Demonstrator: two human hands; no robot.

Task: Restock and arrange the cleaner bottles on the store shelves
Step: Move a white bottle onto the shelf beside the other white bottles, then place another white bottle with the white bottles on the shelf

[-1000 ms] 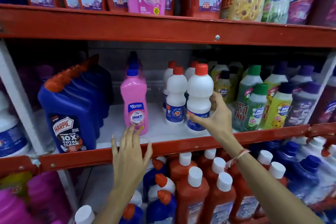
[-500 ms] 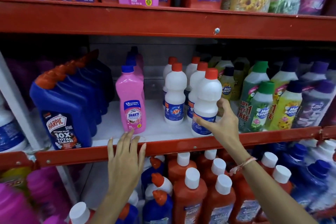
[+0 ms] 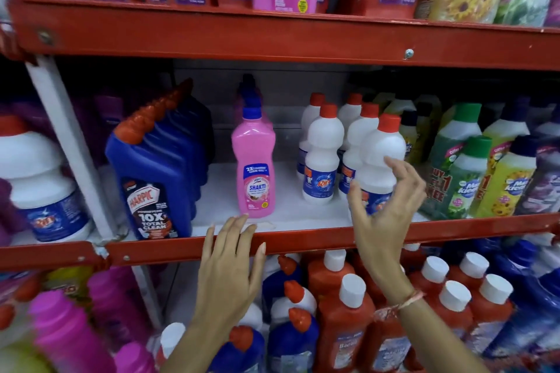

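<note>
White cleaner bottles with red caps stand in two rows on the middle shelf. The front right one is upright. My right hand hovers in front of it, thumb and fingers spread and loosely curled, fingertips just touching its label and shoulder. A pink Shakti bottle with a blue cap stands to the left, with more pink ones behind it. My left hand lies flat on the red shelf lip just below the pink bottle, fingers apart, holding nothing.
Blue Harpic bottles line up at the left, green and yellow Max Kleen bottles at the right. Pouches hang on the top shelf. The lower shelf holds orange bottles with white caps and blue ones.
My right hand has moved the white bottle to the right into the row and loosened its fingers from it. My left hand dropped from the pink bottle's base onto the shelf lip.
</note>
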